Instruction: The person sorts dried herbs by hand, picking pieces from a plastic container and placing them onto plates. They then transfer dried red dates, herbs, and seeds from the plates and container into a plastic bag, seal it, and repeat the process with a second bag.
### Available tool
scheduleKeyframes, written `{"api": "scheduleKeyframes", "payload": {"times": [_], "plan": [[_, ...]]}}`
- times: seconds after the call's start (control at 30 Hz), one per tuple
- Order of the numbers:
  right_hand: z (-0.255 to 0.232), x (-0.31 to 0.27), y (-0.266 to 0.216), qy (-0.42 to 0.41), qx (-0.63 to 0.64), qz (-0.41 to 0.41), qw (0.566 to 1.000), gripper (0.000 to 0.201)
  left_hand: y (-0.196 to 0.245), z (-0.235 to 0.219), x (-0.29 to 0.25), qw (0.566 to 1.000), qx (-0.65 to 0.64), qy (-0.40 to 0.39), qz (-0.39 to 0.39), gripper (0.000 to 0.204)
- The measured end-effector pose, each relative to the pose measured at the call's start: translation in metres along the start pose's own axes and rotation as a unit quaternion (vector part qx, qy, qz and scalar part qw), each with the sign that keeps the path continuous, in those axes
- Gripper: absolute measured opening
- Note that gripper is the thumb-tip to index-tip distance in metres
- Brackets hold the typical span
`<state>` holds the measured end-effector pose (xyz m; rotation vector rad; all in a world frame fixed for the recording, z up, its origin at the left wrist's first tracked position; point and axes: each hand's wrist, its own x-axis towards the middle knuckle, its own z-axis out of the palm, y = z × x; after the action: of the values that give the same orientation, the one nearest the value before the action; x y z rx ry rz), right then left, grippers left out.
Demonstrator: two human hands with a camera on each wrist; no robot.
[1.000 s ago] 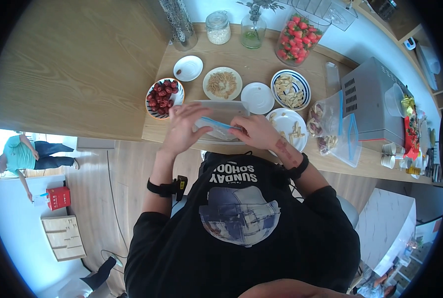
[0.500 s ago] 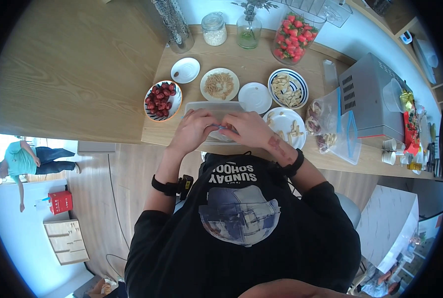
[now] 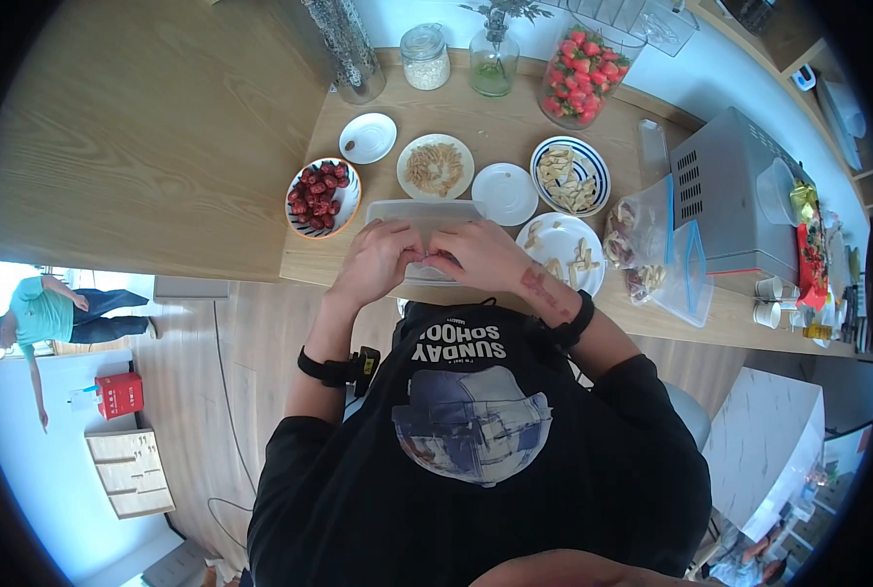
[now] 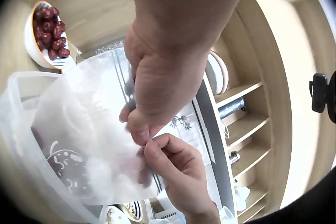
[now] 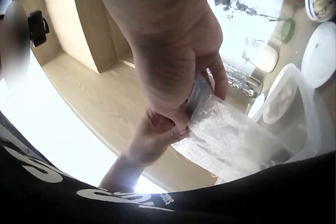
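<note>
A translucent zip bag (image 4: 79, 129) hangs from both hands, its lower part over a clear plastic box (image 3: 426, 208). My left hand (image 3: 380, 259) pinches the bag's top edge near the zip strip. Close beside it, my right hand (image 3: 477, 252) pinches the same edge, thumb and fingertips on it. In the left wrist view the two thumbs almost meet along the strip. From the right wrist view, the bag looks crinkled and whitish below the fingers; what lies inside is blurred. In the head view the hands hide most of the bag.
Left of the box stands a bowl of red dates (image 3: 317, 199). Behind are a plate of pale pieces (image 3: 436, 166) and small white plates (image 3: 506, 194). To the right are a plate of sticks (image 3: 561, 245), a striped bowl (image 3: 570, 176), filled zip bags (image 3: 642, 245) and a grey appliance (image 3: 739, 196).
My left hand, earlier lifted with fingers spread, has come in to the bag's edge and pinches it. The right hand has moved slightly left, then back, still at the strip.
</note>
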<state>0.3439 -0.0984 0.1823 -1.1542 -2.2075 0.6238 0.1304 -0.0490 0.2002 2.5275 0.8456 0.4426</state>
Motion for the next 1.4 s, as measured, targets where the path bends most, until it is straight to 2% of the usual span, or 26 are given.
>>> {"api": "scheduleKeyframes", "payload": {"times": [0.4,0.47,0.6,0.67,0.8,1.0,1.1,1.17,1.37,1.4], "plan": [[0.012,-0.001,0.009,0.031,-0.006,-0.016,0.999,0.015,0.001,-0.010,-0.002,0.999,-0.026,0.043,-0.005,0.008],[0.011,-0.001,0.009,0.028,-0.009,0.001,1.000,0.014,-0.004,-0.014,-0.003,0.999,-0.006,0.037,-0.021,0.009],[0.006,0.000,0.008,0.036,-0.007,-0.016,0.999,0.016,-0.006,-0.007,-0.002,0.998,0.014,0.052,-0.026,0.007],[-0.002,0.001,0.001,0.002,0.004,0.021,1.000,0.018,-0.007,-0.004,-0.002,0.998,0.033,0.049,-0.016,0.007],[-0.006,0.006,-0.006,-0.016,-0.015,0.037,0.999,0.018,-0.002,-0.004,0.001,0.999,0.026,0.038,-0.004,0.005],[0.016,0.010,0.009,0.037,-0.050,-0.013,0.998,0.015,-0.002,-0.007,0.001,0.997,0.041,0.064,0.003,0.004],[0.015,0.009,0.009,0.050,-0.014,-0.018,0.998,0.013,0.002,-0.014,0.000,0.998,0.015,0.065,-0.002,0.008],[0.014,0.008,0.007,0.061,0.001,-0.008,0.998,0.013,0.003,-0.019,0.000,0.995,-0.019,0.094,-0.016,0.011],[-0.003,-0.003,0.007,0.022,-0.004,0.050,0.999,0.017,-0.027,-0.024,-0.014,0.996,-0.003,0.086,-0.032,0.008],[-0.005,-0.006,0.008,0.022,-0.006,0.057,0.998,0.017,-0.025,-0.023,-0.013,0.993,-0.005,0.106,-0.043,0.007]]}}
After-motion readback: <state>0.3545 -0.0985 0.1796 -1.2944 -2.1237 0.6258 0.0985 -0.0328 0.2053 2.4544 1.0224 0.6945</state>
